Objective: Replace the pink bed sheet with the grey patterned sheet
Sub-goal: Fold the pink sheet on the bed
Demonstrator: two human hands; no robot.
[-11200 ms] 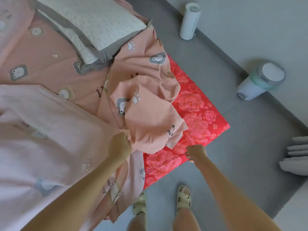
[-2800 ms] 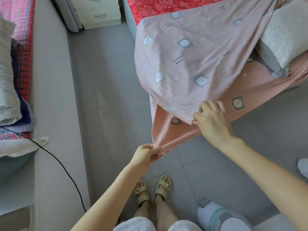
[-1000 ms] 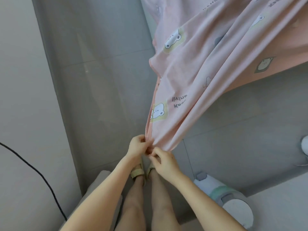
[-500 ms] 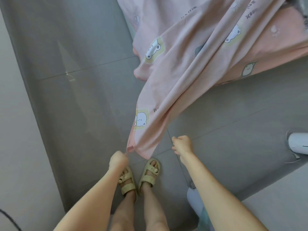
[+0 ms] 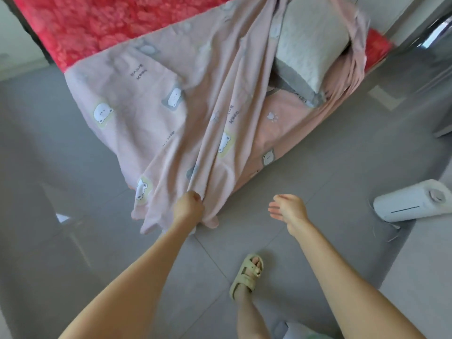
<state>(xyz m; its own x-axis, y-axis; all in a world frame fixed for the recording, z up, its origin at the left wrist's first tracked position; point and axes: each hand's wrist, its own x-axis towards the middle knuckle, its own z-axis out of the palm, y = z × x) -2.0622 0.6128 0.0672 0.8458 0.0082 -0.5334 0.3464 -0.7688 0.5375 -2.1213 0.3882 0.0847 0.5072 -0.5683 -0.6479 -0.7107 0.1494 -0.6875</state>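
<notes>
The pink bed sheet point(image 5: 186, 113) with small bear prints hangs half off the bed, drawn into long folds down to the grey floor. My left hand point(image 5: 187, 208) grips a bunched edge of it just above the floor. My right hand point(image 5: 286, 208) hovers to the right of the sheet, fingers loosely spread, holding nothing. The red floral mattress point(image 5: 102, 25) lies bare at the top left. A white pillow with a grey border point(image 5: 310, 42) still lies on the sheet at the top right. No grey patterned sheet is in view.
A white cylindrical appliance point(image 5: 413, 204) lies on its side on the floor at the right. My sandalled foot point(image 5: 247, 272) stands on the grey tiles below the hands. Pale furniture edges show at the right and top left.
The view has swung up so the bed and mattress show again. My left hand still holds the sheet, now further along the bunched edge. My right hand has opened and moved right.
</notes>
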